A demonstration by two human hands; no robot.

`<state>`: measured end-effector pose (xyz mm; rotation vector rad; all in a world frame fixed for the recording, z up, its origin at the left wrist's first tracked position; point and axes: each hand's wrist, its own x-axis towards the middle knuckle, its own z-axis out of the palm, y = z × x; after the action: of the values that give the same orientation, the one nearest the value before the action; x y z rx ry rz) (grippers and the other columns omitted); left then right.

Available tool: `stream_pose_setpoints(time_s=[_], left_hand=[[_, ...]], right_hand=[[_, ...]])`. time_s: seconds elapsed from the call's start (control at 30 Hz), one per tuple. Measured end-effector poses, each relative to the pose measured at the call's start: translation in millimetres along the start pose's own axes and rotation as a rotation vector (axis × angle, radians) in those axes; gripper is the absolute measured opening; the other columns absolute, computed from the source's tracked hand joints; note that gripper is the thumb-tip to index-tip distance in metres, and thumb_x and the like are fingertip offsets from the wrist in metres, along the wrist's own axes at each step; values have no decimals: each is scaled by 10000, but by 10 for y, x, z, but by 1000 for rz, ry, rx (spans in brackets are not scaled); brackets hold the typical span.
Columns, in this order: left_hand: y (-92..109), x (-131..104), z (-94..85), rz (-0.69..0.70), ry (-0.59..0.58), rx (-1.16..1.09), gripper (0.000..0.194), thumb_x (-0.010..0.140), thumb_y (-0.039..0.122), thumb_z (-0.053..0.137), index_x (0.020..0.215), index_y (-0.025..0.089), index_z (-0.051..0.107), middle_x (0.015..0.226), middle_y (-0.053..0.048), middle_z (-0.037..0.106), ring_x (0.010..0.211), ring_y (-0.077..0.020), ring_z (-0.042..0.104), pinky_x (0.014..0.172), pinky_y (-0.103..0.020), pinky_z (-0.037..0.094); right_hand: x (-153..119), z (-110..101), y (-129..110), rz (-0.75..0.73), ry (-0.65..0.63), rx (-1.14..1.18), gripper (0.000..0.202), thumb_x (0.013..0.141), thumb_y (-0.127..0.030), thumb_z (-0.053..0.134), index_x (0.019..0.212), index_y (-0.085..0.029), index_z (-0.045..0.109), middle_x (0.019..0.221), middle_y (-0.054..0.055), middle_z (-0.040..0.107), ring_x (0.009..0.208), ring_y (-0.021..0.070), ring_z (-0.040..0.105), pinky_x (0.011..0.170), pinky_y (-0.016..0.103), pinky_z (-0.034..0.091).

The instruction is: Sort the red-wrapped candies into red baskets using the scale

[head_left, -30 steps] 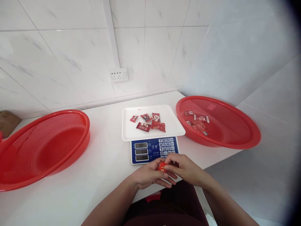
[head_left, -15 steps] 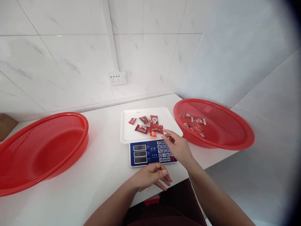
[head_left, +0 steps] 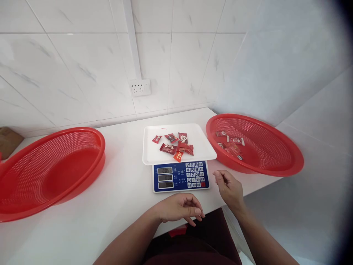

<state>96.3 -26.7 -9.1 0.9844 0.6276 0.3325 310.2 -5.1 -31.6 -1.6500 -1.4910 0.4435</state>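
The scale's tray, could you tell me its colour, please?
The scale's tray is white, clearest in the head view.

We note a plain white table (head_left: 127, 184). Directly on it we record a blue-faced scale (head_left: 181, 179) near the front edge, a red mesh basket (head_left: 68, 169) to its left, another basket (head_left: 264, 151) to its right.

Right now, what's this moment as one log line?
left grip: loosely open, near scale; right grip: curled, no item visible; white tray: wrapped pieces; right basket: more pieces
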Motion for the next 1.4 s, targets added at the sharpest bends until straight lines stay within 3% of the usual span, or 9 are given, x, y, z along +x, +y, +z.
stream_pose_setpoints(time_s=[0.2,0.4,0.67,0.77,0.9,1.0,1.07,1.23,1.4], left_hand=[[-31,29,-15,-24,-24,19,411,612,464,731,806,143,562,850,-58,628,815,-159,592,717,-353,474],[-67,49,-36,-26,-40,28,413,611,457,735,818,140,569,849,-58,630,802,-152,593,721,-353,477],[-82,50,-17,12,-11,71,361,666,422,704,858,138,589,863,-62,627,793,-152,597,670,-301,485],[-5,-10,14,151,158,290,295,736,421,640,844,147,621,799,-49,617,694,-135,576,620,-278,477],[264,-191,-33,415,551,589,231,813,394,553,881,187,630,891,-54,639,799,-160,593,713,-272,468],[572,-309,-201,509,855,742,279,856,412,468,1025,219,579,1051,-55,631,968,-196,587,844,-306,450],[778,-324,-383,462,989,933,352,895,412,367,1161,229,507,1196,-64,581,1119,-214,525,947,-344,396],[1109,-139,-864,208,1035,1175,444,907,355,308,1298,158,383,1363,-132,450,1278,-244,387,1033,-391,312],[1218,65,-961,153,949,1222,471,902,384,305,1308,159,385,1281,-146,537,1190,-268,491,965,-407,384]], right_hand=[[55,67,200,145,17,144,456,826,-620,392,684,-208,527,515,-22,470,501,150,481,506,269,410],[120,224,365,198,-8,276,519,787,-651,436,876,-167,601,666,30,596,591,170,553,565,289,466],[85,242,334,169,-89,264,441,848,-565,409,921,-170,593,790,62,643,723,197,604,677,308,488],[77,236,339,177,-103,259,439,858,-556,395,937,-169,588,792,61,637,721,199,605,686,317,488],[75,239,359,180,-121,291,448,854,-562,396,934,-165,588,795,67,639,736,206,612,695,323,494],[82,244,344,183,-97,334,463,823,-586,423,904,-166,602,787,74,653,726,208,617,671,313,503],[88,243,329,186,-69,346,482,796,-611,437,874,-170,613,762,73,660,698,208,616,644,308,505],[89,238,357,167,-47,317,518,774,-646,431,854,-174,630,718,63,653,643,198,602,619,301,494],[81,253,413,148,-45,329,537,779,-653,412,864,-166,624,694,63,634,636,198,589,611,298,486]])
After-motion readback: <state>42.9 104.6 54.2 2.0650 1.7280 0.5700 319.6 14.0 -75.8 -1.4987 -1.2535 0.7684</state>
